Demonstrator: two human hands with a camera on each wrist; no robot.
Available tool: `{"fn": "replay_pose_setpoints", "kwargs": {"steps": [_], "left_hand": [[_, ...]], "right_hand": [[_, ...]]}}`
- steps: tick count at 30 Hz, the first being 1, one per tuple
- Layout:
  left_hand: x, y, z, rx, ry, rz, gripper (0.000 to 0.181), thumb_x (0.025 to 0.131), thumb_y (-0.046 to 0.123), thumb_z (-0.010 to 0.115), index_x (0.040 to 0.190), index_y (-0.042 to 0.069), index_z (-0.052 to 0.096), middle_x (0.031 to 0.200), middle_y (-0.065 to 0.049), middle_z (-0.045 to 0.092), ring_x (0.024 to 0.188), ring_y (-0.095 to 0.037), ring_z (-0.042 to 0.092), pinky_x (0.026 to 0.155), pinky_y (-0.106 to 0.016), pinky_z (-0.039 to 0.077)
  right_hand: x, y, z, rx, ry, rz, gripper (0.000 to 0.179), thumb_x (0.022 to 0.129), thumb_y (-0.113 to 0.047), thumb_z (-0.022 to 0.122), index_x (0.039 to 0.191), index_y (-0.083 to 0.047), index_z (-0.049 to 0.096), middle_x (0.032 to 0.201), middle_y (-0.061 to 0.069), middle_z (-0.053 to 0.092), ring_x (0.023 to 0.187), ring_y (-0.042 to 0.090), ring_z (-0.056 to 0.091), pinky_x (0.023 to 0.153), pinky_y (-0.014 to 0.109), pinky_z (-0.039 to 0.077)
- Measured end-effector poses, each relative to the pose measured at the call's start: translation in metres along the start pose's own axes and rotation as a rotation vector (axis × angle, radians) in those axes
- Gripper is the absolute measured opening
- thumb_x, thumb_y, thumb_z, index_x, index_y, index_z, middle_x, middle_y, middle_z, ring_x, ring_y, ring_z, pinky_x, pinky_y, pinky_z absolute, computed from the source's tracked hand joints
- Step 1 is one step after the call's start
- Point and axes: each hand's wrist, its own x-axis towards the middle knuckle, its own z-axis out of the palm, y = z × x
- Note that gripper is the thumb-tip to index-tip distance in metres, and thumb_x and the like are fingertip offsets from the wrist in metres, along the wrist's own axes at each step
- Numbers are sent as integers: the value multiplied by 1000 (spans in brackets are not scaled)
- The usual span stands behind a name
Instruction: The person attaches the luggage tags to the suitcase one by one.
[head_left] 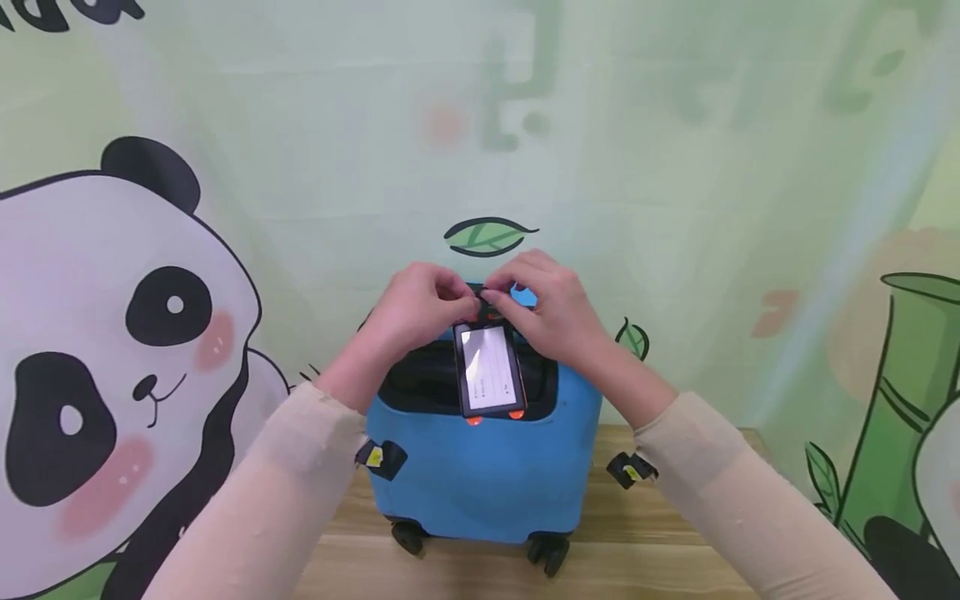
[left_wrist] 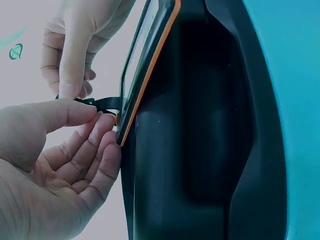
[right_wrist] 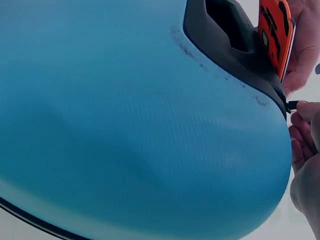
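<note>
Cropped sleeves (head_left: 255,492), strap (left_wrist: 109,103) partly behind hands (head_left: 420,304) (head_left: 553,304)

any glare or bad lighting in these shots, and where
Head view: bright glare on the luggage tag, a pale diagonal streak over the backdrop; left wrist view: the black recess is too dark for much detail; right wrist view: soft shading across the blue suitcase.

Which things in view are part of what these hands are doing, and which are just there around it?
Part of the job:
- black strap, pinched by the left hand and right hand
- white-faced tag
- blue suitcase, behind the tag

Just around it:
- panda-print backdrop
- wooden surface under the suitcase
</note>
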Motion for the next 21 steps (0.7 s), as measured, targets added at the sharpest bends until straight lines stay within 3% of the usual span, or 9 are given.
{"fn": "replay_pose_setpoints", "kwargs": {"steps": [4,9,16,21], "left_hand": [[-4,0,3,16,23,16,20,101,26,75,109,9,79,102,-9,76,98,-28,63,84,-41,56],[-7,0,12,42,109,49,21,101,25,75,108,6,78,98,-10,75,90,-27,64,77,-39,56],[-13,-2,33,45,277,67,18,101,23,75,103,4,76,94,-10,75,84,-26,66,71,-37,58],[-16,1,40,50,326,50,15,102,21,72,100,5,73,92,-9,73,83,-25,65,69,-37,57]], "right_hand": [[-3,2,1,20,25,52,10,96,-10,81,102,-2,78,97,10,76,91,26,66,81,39,57],[-4,4,3,59,51,75,10,95,-8,82,101,-1,79,95,10,77,87,26,65,79,38,55],[-7,4,9,52,80,0,5,95,-7,80,96,-2,77,91,9,75,87,24,64,77,41,56],[-9,3,12,55,102,-22,6,95,-6,79,96,-2,75,92,10,74,90,25,64,79,43,57]]}}
